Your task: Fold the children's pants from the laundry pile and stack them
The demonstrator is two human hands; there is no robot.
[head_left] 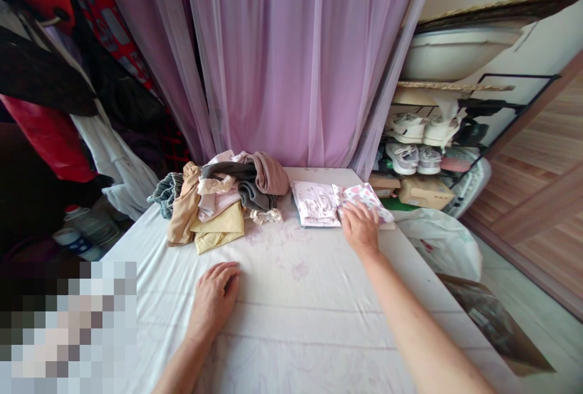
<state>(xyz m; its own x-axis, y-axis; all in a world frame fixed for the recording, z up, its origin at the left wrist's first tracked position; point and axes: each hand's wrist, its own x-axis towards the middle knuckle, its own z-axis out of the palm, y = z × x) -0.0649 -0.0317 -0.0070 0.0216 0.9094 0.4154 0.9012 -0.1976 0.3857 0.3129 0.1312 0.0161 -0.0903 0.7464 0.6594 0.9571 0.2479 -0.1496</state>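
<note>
My right hand (360, 226) lies flat, fingers stretched, on a folded white cloth with pink hearts (364, 198) at the far right of the sheet-covered table (291, 321). Just left of it lies a folded pale pink patterned cloth (315, 203). My left hand (214, 297) rests on the sheet nearer to me, fingers loosely curled and holding nothing. Beyond it sits a heap of unfolded clothes (223, 200) in grey, tan, yellow and pink.
A purple sheer curtain (282, 60) hangs behind the table. Dark and red garments (54, 90) hang at the left. A rack with shoes (416, 139) stands at the right, with a white plastic bag (441, 242) and a cardboard box (496, 321) on the floor.
</note>
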